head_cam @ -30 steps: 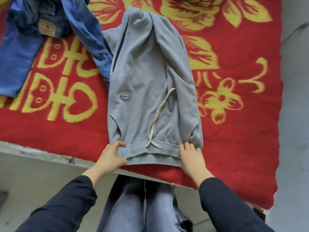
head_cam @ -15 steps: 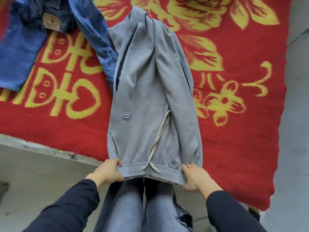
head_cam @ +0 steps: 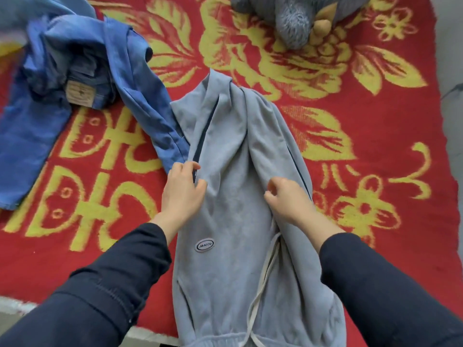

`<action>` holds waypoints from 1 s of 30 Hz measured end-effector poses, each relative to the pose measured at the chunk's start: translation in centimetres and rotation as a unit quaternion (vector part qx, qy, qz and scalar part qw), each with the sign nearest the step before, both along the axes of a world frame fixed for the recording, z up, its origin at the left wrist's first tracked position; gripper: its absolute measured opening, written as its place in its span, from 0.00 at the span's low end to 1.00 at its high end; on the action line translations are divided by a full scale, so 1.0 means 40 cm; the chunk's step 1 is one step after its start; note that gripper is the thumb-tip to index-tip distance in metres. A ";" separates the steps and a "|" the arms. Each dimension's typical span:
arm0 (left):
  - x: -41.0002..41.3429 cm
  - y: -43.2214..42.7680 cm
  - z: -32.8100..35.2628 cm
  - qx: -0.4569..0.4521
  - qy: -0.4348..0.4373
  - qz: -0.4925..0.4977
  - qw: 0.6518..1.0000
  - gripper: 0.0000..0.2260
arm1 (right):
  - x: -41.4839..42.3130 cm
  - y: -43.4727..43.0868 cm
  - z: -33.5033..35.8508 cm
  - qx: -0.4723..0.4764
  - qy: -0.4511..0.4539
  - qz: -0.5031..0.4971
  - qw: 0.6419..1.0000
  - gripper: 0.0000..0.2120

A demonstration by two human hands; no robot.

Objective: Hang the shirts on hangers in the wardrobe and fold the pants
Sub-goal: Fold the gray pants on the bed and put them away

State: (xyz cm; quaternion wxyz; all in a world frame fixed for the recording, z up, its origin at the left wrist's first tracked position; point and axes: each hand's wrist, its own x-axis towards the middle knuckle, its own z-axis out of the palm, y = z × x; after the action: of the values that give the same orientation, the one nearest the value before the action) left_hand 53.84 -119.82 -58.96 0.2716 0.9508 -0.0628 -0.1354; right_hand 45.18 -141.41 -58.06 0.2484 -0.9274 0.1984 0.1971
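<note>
— Both hands have left the waistband and moved up to mid-leg on the grey sweatpants (head_cam: 233, 196). What are the fingers doing there?

— The left hand (head_cam: 181, 194) has thumb and fingers narrowed on the fabric edge, right at the dark side stripe; whether it has actually pinched cloth I cannot tell. The right hand (head_cam: 288, 199) is loosely curled, knuckles up, fingertips resting on a ridge of cloth just inside the outer seam. It looks more like pressing than gripping.

— And beyond the fingers?

— Ahead of them the legs narrow to a bunched end. Behind the wrists lie the oval patch (head_cam: 204, 244) and the drawstring (head_cam: 263, 279), and the waistband hangs at the edge of the red blanket (head_cam: 375, 221). Left of the left fingertips, blue jeans (head_cam: 62, 78) touch the sweatpants' edge.

— How to do it well?

— I'd flatten those lengthwise ridges first, sweeping outward from the middle, then fold. Both forearms come in low and nearly parallel, wrists bent slightly down, which suits smoothing.
</note>
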 end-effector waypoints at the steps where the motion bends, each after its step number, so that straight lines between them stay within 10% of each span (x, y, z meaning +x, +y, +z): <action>1: 0.041 -0.007 -0.008 -0.006 -0.010 -0.002 1.000 0.16 | 0.044 0.000 -0.005 0.000 -0.011 -0.002 1.000 0.07; 10: 0.367 -0.084 -0.088 -0.079 0.001 0.008 0.997 0.18 | 0.382 -0.034 -0.079 -0.077 -0.218 -0.082 0.969 0.15; 13: 0.429 -0.131 -0.097 -0.142 0.033 0.012 0.989 0.20 | 0.464 -0.060 -0.094 -0.110 -0.153 -0.108 0.976 0.24; 18: 0.481 -0.222 -0.077 -0.156 0.053 -0.025 0.986 0.10 | 0.503 -0.117 -0.115 0.015 -0.154 -0.142 0.978 0.07; 23: 0.527 -0.255 -0.005 -0.463 0.160 0.103 0.865 0.07 | 0.483 -0.250 -0.050 0.002 -0.337 -0.481 0.809 0.11; 26: 0.528 -0.222 -0.024 -0.311 0.161 0.135 0.927 0.10 | 0.467 -0.311 -0.053 -0.009 -0.233 -0.582 0.779 0.14; 30: 0.524 -0.151 -0.075 -0.041 0.225 0.083 0.970 0.06 | 0.466 -0.270 -0.071 -0.162 -0.179 -0.389 0.889 0.21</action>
State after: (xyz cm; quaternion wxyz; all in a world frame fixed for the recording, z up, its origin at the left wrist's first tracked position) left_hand 74.79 -125.86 -61.97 0.3274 0.8859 0.0733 -0.3202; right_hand 63.84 -152.20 -60.91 0.1833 -0.8229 0.5242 -0.1198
